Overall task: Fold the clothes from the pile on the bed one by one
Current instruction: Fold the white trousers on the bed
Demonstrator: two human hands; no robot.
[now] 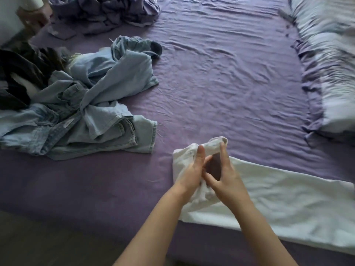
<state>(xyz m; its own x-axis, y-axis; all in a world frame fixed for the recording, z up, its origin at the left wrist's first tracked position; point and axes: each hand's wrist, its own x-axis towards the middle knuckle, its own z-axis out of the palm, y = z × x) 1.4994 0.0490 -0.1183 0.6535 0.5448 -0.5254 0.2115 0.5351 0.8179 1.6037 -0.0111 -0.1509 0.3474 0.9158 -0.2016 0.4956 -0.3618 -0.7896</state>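
Note:
A white pair of trousers (288, 204) lies along the near edge of the purple bed (221, 73), legs running to the right. Its waistband end is bunched up between my hands. My left hand (192, 169) grips the waistband's left side with the thumb up. My right hand (224, 175) pinches the raised cloth at the top and lower down. A pile of light blue denim clothes (92, 104) sits to the left, apart from both hands.
Dark garments (21, 73) lie at the far left of the pile. A crumpled purple sheet (107, 12) is at the back left, beside another person's sleeve (32, 10). Pale pillows (332, 60) line the right side. The dark floor (48, 240) shows at the bottom left.

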